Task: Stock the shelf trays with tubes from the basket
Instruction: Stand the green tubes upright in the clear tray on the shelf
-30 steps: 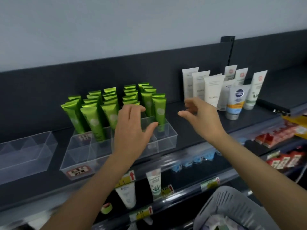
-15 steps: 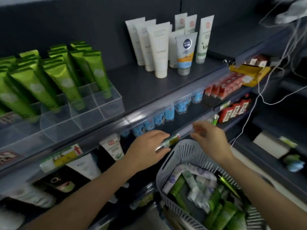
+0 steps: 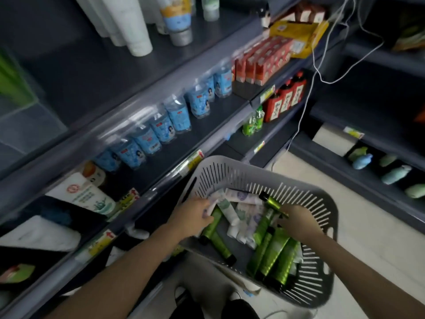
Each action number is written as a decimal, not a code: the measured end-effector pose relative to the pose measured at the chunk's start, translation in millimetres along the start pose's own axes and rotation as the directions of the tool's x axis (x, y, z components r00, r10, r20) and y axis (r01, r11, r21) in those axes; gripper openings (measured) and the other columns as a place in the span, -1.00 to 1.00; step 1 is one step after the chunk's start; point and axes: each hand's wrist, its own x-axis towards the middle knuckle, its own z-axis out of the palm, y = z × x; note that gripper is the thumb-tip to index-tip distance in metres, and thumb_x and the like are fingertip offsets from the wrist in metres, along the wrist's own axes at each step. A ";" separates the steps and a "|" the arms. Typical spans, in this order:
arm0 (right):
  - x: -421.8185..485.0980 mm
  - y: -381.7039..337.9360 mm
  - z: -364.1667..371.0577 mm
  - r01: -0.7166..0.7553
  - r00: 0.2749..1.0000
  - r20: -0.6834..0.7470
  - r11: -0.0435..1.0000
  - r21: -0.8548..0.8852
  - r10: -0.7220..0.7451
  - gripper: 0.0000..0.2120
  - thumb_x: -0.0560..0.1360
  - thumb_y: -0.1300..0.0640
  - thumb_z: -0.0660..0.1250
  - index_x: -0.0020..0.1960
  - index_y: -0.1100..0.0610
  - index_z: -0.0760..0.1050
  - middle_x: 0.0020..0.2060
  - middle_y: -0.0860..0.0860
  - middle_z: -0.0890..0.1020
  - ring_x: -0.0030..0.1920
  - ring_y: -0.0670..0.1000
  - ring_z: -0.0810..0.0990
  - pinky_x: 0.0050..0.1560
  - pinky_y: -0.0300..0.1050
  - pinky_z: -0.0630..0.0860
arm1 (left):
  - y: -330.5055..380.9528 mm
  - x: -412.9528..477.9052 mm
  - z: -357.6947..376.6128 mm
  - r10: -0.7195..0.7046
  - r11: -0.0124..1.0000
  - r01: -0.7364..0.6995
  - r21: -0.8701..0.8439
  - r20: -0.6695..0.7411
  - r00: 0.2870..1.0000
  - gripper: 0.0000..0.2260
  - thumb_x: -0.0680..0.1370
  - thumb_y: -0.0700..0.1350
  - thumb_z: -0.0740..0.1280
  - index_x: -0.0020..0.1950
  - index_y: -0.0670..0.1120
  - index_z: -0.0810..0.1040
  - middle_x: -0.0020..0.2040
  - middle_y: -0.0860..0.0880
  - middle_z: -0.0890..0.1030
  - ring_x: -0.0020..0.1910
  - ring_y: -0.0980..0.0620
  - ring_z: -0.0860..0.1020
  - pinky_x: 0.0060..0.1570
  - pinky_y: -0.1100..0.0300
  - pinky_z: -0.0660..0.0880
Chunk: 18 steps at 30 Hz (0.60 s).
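The grey slotted basket (image 3: 322, 199) sits low in front of me and holds several green tubes (image 3: 278, 256) and white tubes (image 3: 243, 217). My left hand (image 3: 192, 216) reaches in over the left rim. Its fingers and thumb curl at the top end of a green tube (image 3: 212, 226), beside a white one. My right hand (image 3: 297, 225) is inside the basket over the green tubes, its fingertips bent down out of sight. The clear shelf tray (image 3: 27, 125) with green tubes (image 3: 9, 81) shows blurred at the upper left edge.
Dark shelves run diagonally on the left: white tubes (image 3: 135, 31) on the top shelf, blue pouches (image 3: 177, 116) below, red cartons (image 3: 262, 63) and red bottles (image 3: 285, 97) to the right. A white cable (image 3: 308, 93) hangs by the shelf end. Pale floor (image 3: 368, 238) lies beside the basket.
My view has dropped from the shelf trays down to the basket. Both hands have moved from above the basket rim down in among the tubes.
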 end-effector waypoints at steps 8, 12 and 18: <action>24.6 -5.2 59.8 0.241 0.961 0.195 0.936 -0.258 -0.194 -0.62 0.45 0.37 0.16 0.23 0.16 0.43 0.15 0.16 0.54 0.12 0.18 0.56 0.06 0.00 0.55 | -4.5 41.7 60.4 -0.068 0.996 0.051 0.078 0.222 0.973 -0.84 0.56 -0.11 0.28 -0.14 -0.18 0.49 -0.11 -0.23 0.55 -0.12 -0.19 0.56 -0.24 0.11 0.41; 25.0 -6.9 77.9 0.368 0.927 0.220 0.858 -0.358 -0.306 -0.64 0.50 0.31 0.17 0.28 0.15 0.39 0.33 0.15 0.37 0.41 0.18 0.25 0.25 0.08 0.43 | -20.9 54.8 76.7 -0.245 0.963 0.203 0.176 0.272 0.931 -0.69 0.60 -0.20 0.14 0.32 -0.26 0.38 0.05 -0.21 0.56 -0.01 -0.17 0.55 -0.08 0.05 0.48; 31.0 -2.4 78.1 0.370 0.929 0.124 0.847 -0.383 -0.349 -0.71 0.49 0.29 0.19 0.19 0.14 0.45 0.15 0.12 0.53 0.25 0.15 0.44 0.10 0.03 0.48 | -18.2 71.2 100.1 -0.356 0.933 0.320 0.163 0.294 0.887 -0.65 0.61 -0.13 0.18 0.37 -0.20 0.35 0.33 -0.23 0.42 0.18 -0.19 0.51 0.14 0.05 0.46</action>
